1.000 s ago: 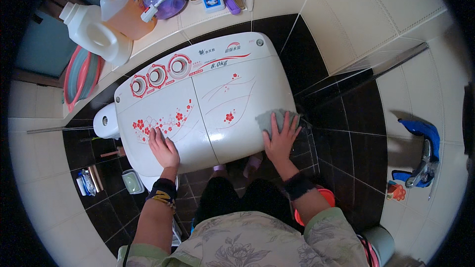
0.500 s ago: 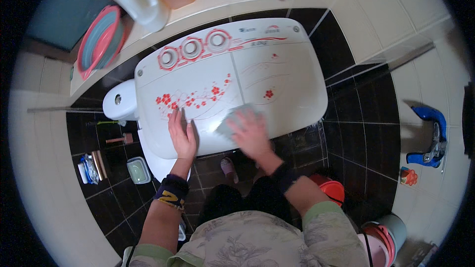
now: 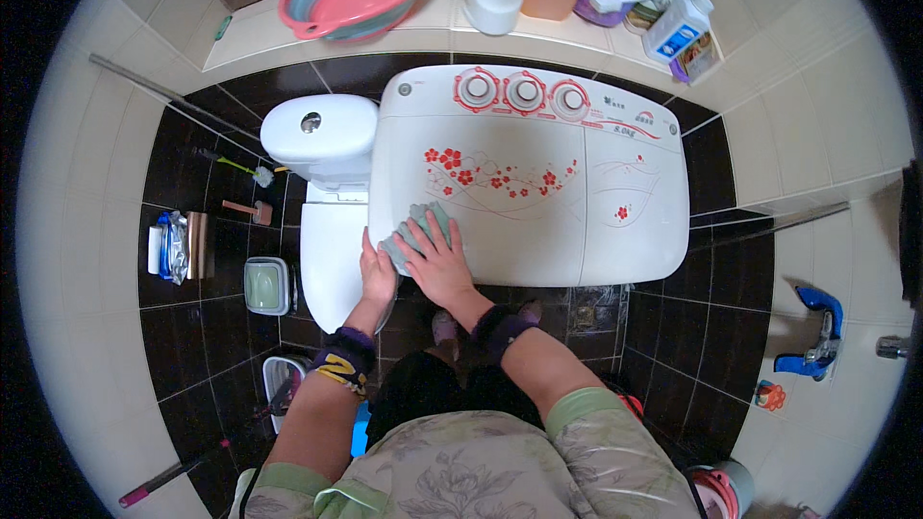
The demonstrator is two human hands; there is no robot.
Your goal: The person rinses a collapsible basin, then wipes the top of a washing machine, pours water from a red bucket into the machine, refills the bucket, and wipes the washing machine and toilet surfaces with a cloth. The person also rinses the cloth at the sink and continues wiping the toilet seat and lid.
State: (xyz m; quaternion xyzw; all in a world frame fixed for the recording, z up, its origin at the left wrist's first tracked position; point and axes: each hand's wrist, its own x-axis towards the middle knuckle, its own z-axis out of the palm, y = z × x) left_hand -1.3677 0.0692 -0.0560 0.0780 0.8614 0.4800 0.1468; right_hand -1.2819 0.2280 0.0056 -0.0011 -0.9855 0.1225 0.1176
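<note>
So in the head view, the right hand [image 3: 440, 267] is spreading flat over a grey-green cloth [image 3: 397, 234], pressing it down rather than gripping it. The cloth is sitting on the front left corner of a white twin-tub washing machine [image 3: 510, 245], just short of the toilet [image 3: 332, 264]. The left hand [image 3: 378, 276] is resting right beside it at the machine's left edge, fingers fairly straight, not closing on anything I can see. Progress-wise, I'm guessing it's partway: the cloth is covering only that corner, and I can't tell which other parts are done or left.
</note>
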